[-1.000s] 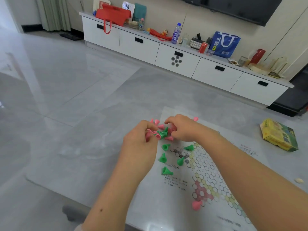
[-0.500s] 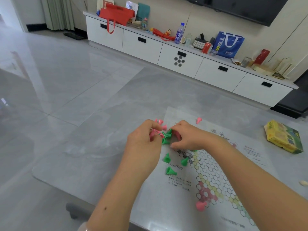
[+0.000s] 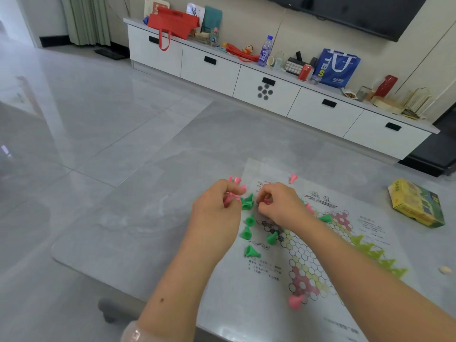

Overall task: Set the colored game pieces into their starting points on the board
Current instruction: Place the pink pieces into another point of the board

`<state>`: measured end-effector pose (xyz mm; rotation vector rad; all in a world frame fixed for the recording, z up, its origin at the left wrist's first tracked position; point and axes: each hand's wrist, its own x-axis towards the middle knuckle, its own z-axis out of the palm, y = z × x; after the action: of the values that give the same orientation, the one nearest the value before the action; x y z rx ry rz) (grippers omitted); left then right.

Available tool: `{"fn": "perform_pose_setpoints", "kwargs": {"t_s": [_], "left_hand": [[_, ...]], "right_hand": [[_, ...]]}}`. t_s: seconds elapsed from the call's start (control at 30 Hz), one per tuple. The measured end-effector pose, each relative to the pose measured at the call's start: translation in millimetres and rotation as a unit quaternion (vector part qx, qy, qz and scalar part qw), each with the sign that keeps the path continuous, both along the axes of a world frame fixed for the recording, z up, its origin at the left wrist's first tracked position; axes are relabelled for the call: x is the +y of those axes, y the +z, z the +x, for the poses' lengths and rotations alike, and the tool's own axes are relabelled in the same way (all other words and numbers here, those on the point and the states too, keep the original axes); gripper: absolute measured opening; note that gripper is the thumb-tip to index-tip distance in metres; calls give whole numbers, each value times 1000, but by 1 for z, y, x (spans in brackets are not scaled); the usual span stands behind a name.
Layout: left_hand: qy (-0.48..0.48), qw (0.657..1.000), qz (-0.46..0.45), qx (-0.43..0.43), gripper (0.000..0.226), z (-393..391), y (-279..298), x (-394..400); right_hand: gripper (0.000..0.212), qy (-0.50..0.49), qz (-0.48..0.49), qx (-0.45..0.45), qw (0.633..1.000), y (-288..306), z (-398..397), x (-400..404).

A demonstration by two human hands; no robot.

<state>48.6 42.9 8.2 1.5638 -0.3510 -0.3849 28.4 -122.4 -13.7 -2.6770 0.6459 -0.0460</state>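
Observation:
A paper game board with a honeycomb star lies on the grey table. Loose green cone pieces and pink pieces lie scattered at its far-left corner. My left hand holds several pink pieces in curled fingers. My right hand pinches a small piece whose colour is mostly hidden. A row of yellow-green pieces stands along the board's right point. One pink piece stands at the near point, and another pink piece lies at the far edge.
A yellow-green game box lies on the table at the right. A small pale object sits by the right edge. A white TV cabinet with bags and bottles runs along the wall beyond the table.
My hands have drawn slightly apart over the pile, the left keeping the pink pieces. The view has shifted, bringing the row of yellow-green pieces on the right into sight.

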Motion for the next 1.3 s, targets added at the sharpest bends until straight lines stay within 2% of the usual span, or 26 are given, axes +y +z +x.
{"fn": "perform_pose_setpoints", "kwargs": {"t_s": [0.07, 0.17, 0.33, 0.43, 0.5, 0.57, 0.63, 0.73, 0.8, 0.93, 1.0, 1.1, 1.3], "left_hand": [[-6, 998, -33, 62, 27, 0, -1, -4], [-13, 987, -78, 139, 25, 1, -2, -9], [-12, 984, -62, 169, 24, -6, -9, -20], [-21, 962, -105, 252, 18, -10, -7, -24], [-43, 946, -137, 292, 21, -16, -8, -27], [-79, 918, -191, 338, 27, -24, -8, -30], [-100, 881, -239, 396, 30, -31, -5, -32], [-90, 845, -258, 459, 33, -38, -2, -33], [-93, 830, -267, 481, 33, -41, -3, -32], [-100, 821, -272, 492, 26, -45, -7, -32], [-100, 815, -279, 498, 19, -48, -7, -32], [-97, 826, -270, 485, 17, -55, -7, -33], [-163, 836, -227, 472, 19, -72, -8, -36]], "right_hand": [[15, -22, 30, -12, 999, 2, -4, 0], [19, -67, 130, -24, 989, 8, -11, 1], [14, -110, 223, -56, 967, 22, -19, 3], [13, -92, 302, -101, 943, 40, -27, 15], [13, -56, 331, -117, 935, 51, -38, 29], [15, -15, 303, -113, 946, 56, -50, 45], [18, 26, 217, -119, 969, 53, -61, 56], [20, 84, 78, -125, 986, 48, -77, 58], [23, 107, 57, -130, 984, 47, -87, 58], [28, 105, 66, -179, 976, 45, -108, 56], [30, 70, 89, -219, 969, 41, -121, 55], [37, 14, 155, -269, 950, 32, -139, 57], [28, 35, 92, -265, 959, 20, -149, 56]]}}
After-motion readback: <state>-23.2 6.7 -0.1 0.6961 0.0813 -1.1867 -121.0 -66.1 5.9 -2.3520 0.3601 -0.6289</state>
